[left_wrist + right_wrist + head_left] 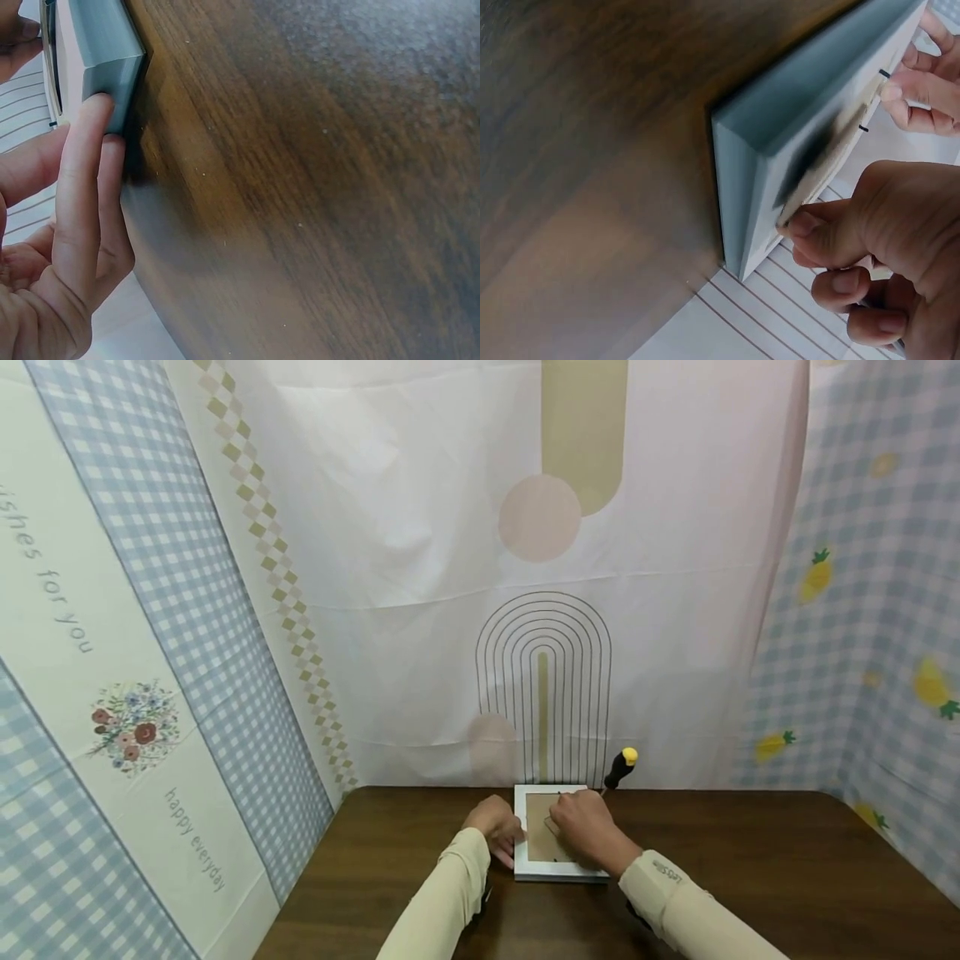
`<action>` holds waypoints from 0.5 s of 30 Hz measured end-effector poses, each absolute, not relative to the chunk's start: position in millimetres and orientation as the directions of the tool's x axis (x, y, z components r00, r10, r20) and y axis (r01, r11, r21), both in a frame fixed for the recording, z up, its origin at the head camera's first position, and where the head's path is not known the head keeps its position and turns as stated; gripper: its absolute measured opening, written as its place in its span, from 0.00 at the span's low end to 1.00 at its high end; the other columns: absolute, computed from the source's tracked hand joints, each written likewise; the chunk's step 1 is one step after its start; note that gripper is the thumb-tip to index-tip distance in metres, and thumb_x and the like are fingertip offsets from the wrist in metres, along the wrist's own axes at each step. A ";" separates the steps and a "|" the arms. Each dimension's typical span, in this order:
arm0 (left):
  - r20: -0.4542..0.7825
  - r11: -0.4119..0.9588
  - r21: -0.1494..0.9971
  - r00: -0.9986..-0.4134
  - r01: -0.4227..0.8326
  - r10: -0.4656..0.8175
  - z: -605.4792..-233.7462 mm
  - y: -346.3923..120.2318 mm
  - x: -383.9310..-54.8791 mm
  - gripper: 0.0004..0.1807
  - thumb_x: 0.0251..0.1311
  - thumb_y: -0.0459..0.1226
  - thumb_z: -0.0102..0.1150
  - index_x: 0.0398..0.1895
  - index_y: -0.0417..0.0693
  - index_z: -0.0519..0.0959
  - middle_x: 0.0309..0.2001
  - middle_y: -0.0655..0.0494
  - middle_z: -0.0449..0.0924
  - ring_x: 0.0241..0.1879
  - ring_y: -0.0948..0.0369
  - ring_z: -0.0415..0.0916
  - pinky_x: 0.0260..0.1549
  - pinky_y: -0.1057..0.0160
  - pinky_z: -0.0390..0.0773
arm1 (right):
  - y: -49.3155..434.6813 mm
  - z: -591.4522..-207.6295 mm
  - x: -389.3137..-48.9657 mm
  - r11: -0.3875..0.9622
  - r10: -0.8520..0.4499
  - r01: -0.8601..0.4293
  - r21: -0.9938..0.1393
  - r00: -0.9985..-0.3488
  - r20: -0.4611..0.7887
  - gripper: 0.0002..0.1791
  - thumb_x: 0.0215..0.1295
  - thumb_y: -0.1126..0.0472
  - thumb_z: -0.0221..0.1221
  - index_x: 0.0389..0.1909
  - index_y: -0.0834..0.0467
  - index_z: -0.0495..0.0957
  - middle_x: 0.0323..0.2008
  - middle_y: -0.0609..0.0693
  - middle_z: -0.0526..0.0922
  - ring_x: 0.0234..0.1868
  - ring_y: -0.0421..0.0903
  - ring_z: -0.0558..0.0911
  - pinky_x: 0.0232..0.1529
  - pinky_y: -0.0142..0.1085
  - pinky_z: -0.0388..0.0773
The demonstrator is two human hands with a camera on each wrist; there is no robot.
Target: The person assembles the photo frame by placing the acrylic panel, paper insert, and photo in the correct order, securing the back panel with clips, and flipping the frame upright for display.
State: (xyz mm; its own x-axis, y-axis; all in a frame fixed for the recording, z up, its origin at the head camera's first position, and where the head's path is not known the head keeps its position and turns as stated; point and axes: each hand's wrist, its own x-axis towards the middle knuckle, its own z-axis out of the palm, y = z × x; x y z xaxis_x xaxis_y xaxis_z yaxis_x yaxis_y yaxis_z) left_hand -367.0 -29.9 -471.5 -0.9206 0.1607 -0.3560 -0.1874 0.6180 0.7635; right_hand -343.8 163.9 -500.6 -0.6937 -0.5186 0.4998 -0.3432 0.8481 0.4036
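A white picture frame [521, 827] lies face down on the table, its brown backing board [542, 850] showing. My left hand [491, 820] grips the left side of the frame, fingers along the outer edge and thumb on the rim. With thumb and forefinger, my right hand [585, 822] pinches an edge of the backing board [821, 171], which stands tilted up out of the frame in the right wrist view. Curled in the other fingers of that hand is a screwdriver [621, 768] with a black and yellow handle. Small dark tabs [863, 128] stick up along the frame's inner edge.
The dark brown wooden table [720, 860] spreads to both sides of the frame. A white printed cloth [405, 693] hangs right behind its back edge. Blue checked cloths hang at the left [150, 527] and right [892, 610].
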 end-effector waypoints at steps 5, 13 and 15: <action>-0.350 0.598 0.778 -0.923 -0.193 0.157 -471.7 -28.8 -364.7 0.07 0.68 0.23 0.69 0.32 0.32 0.80 0.32 0.34 0.86 0.39 0.37 0.95 0.34 0.54 0.99 | 169.3 -493.3 -345.1 0.855 -0.496 -0.342 0.389 -0.758 0.424 0.14 0.61 0.65 0.76 0.22 0.52 0.82 0.23 0.50 0.85 0.22 0.49 0.84 0.18 0.44 0.86; -0.341 0.562 0.803 -0.926 -0.198 0.162 -471.6 -27.7 -361.5 0.06 0.67 0.22 0.68 0.34 0.32 0.80 0.32 0.34 0.86 0.36 0.38 0.94 0.34 0.53 0.99 | 174.6 -486.1 -348.8 0.854 -0.495 -0.363 0.373 -0.789 0.365 0.15 0.61 0.68 0.76 0.23 0.52 0.81 0.25 0.50 0.86 0.22 0.48 0.84 0.18 0.45 0.88; -0.342 0.553 0.809 -0.925 -0.200 0.166 -471.9 -28.5 -361.9 0.05 0.67 0.22 0.67 0.34 0.32 0.80 0.32 0.34 0.86 0.36 0.38 0.94 0.34 0.53 0.99 | 174.7 -484.9 -350.2 0.856 -0.493 -0.369 0.361 -0.792 0.360 0.15 0.61 0.68 0.76 0.22 0.53 0.81 0.24 0.50 0.86 0.22 0.47 0.84 0.18 0.45 0.88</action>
